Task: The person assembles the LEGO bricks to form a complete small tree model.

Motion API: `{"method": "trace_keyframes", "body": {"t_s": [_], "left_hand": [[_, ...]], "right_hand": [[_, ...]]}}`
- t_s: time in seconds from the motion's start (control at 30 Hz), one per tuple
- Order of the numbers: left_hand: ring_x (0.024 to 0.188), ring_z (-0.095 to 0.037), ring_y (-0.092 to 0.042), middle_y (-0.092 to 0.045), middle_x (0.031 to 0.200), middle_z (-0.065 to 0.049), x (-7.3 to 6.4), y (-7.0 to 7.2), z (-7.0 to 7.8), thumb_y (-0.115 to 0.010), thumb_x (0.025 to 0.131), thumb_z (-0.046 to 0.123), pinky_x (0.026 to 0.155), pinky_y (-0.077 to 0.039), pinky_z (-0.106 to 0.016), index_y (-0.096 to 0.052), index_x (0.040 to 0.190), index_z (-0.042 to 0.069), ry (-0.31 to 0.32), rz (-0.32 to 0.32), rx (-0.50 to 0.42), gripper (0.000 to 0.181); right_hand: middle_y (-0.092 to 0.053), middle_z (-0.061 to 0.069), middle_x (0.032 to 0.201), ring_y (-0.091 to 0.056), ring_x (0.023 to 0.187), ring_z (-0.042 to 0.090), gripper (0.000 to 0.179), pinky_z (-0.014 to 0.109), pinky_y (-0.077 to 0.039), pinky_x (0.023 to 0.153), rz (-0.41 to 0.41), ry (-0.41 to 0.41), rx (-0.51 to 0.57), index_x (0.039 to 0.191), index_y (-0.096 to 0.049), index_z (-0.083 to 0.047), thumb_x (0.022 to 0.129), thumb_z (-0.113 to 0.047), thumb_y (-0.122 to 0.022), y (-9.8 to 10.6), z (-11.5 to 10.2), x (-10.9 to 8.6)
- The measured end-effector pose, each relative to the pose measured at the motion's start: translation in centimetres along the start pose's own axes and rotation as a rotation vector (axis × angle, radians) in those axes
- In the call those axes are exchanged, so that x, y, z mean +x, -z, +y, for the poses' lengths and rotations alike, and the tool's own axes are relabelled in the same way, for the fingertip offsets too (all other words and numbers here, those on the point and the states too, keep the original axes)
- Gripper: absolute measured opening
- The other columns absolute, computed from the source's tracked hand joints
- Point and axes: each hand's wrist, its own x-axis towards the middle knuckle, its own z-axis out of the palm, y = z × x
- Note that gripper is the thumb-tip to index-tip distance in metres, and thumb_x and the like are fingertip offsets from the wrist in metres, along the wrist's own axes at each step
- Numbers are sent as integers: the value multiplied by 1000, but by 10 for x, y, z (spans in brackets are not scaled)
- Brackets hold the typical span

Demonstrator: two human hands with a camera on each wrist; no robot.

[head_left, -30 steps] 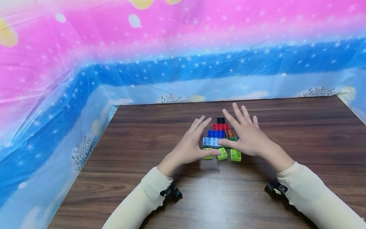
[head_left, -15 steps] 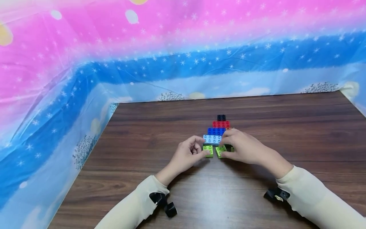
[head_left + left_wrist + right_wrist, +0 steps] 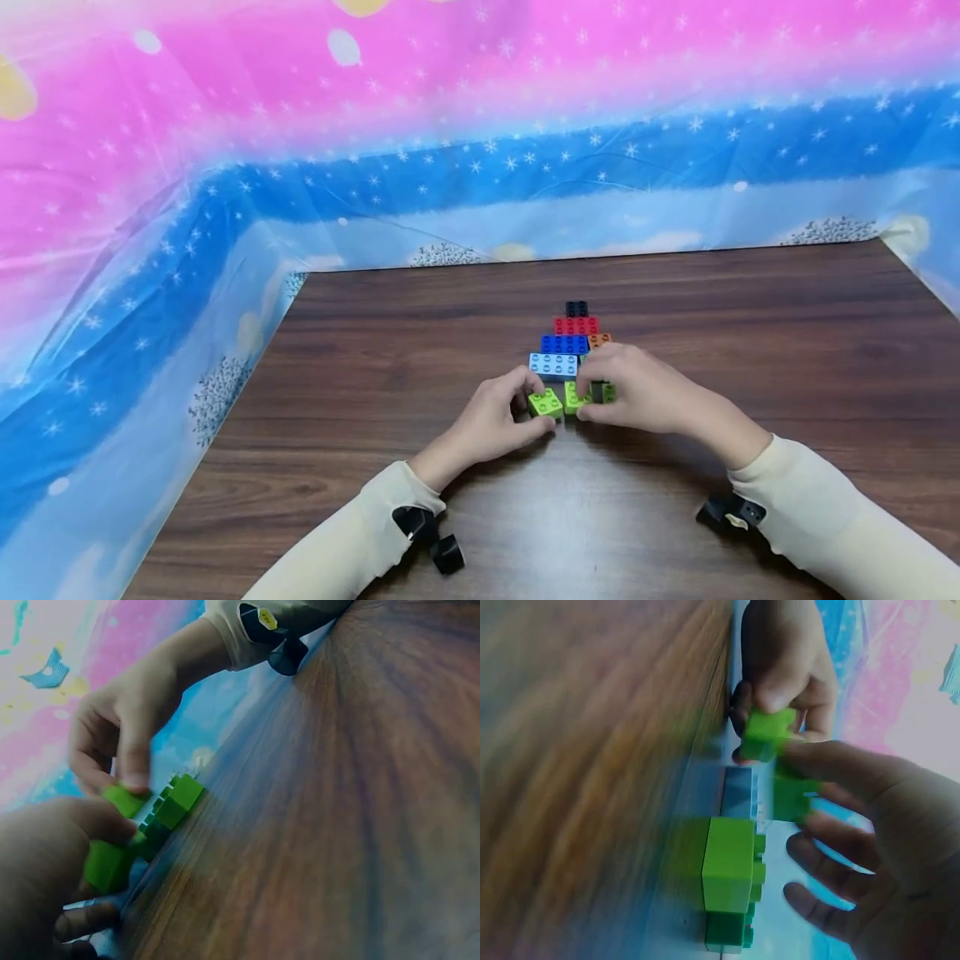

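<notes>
From the head, a person's left hand (image 3: pixel 491 421) pinches the left lime block (image 3: pixel 545 403) between thumb and fingers; the block sits a bit turned; the right hand (image 3: pixel 641 392) pinches the middle lime block (image 3: pixel 576 400) the same way; these two blocks are just beside each other; the right lime block (image 3: pixel 609 392) is on the brown surface (image 3: pixel 375 350), partly behind the right hand; past them are a light blue block (image 3: pixel 553 365), a blue block (image 3: pixel 564 344) with an orange block (image 3: pixel 601 340) next to it, a red block (image 3: pixel 576 326) and a black block (image 3: pixel 577 309); the rows get shorter going away, maybe to make a pointy shape.

From the left wrist, both hands have their fingers clamped on a lime block each; it is blurry; the hold seems to be on the sides, perhaps so each block can be turned easily.

From the right wrist, the two held blocks are close together, but I cannot tell if they touch; the right lime block stands by a dark green block (image 3: pixel 726 930), with no fingers on it.
</notes>
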Motion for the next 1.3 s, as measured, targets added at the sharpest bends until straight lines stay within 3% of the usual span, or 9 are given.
{"method": "trace_keyframes", "body": {"t_s": [0.13, 0.2, 0.3, 0.43, 0.5, 0.7, 0.87, 1.1, 1.3], "left_hand": [[77, -7, -61, -74, 109, -6, 3, 0, 1, -77, 93, 3, 65, -50, -23, -61, 122, 8, 77, 26, -176, 34], [79, -8, -63, -73, 121, -12, 4, -2, 3, -75, 93, -2, 63, -50, -23, -59, 129, 4, 119, 17, -280, 40], [71, -7, -62, -70, 120, -19, 4, -6, 6, -75, 91, -6, 57, -49, -21, -59, 135, -4, 184, -12, -381, 47], [58, -6, -55, -69, 104, -16, 5, -10, 9, -77, 91, -3, 50, -46, -20, -64, 134, -7, 252, -49, -430, 45], [58, -7, -55, -70, 101, -13, 5, -10, 11, -75, 93, -2, 50, -45, -20, -63, 136, -7, 293, -59, -488, 45], [87, -15, -73, -71, 115, -26, 7, -10, 12, -64, 103, -3, 69, -58, -24, -46, 149, -8, 338, -126, -682, 49], [101, -15, -73, -69, 124, -24, 8, -9, 10, -70, 97, -5, 82, -61, -25, -48, 142, -13, 351, -133, -703, 50], [91, -9, -72, -72, 117, -25, 6, -10, 9, -67, 100, -5, 77, -61, -24, -57, 136, -15, 313, -148, -705, 38], [93, -8, -73, -73, 117, -24, 6, -8, 12, -68, 100, -4, 78, -61, -24, -59, 134, -13, 332, -124, -706, 36]], "right_hand": [[-65, -12, 93, -63, 80, 17, 23, 43, -57, 80, 106, 46, 101, 90, -69, -21, 86, -9, -88, 4, 2, 5], [-65, -14, 92, -63, 79, 19, 24, 50, -56, 93, 118, 49, 136, 91, -68, -22, 87, -10, -88, 3, 2, 4], [-68, -15, 97, -63, 79, 16, 24, 46, -59, 85, 110, 24, 155, 92, -68, -25, 88, -12, -87, 1, 2, 0], [-74, -10, 108, -67, 83, 11, 24, 35, -58, 68, 119, -19, 165, 92, -69, -26, 88, -12, -88, 0, 2, -9], [-76, -6, 112, -70, 90, 10, 24, 35, -60, 71, 124, -25, 180, 89, -68, -26, 87, -13, -89, 2, 2, -9], [-77, -1, 113, -71, 90, 9, 23, 37, -61, 71, 117, -21, 246, 84, -68, -26, 88, -14, -88, 3, 2, -8], [-76, -8, 106, -69, 85, 9, 22, 34, -60, 69, 119, -9, 255, 89, -70, -25, 88, -14, -88, 0, 1, -7], [-72, -15, 96, -68, 82, 15, 20, 34, -59, 72, 78, -28, 252, 98, -73, -21, 88, -16, -89, -5, 0, -7], [-73, -16, 97, -66, 82, 11, 20, 32, -58, 70, 86, -46, 226, 96, -73, -23, 88, -14, -89, -4, 0, -6]]}}
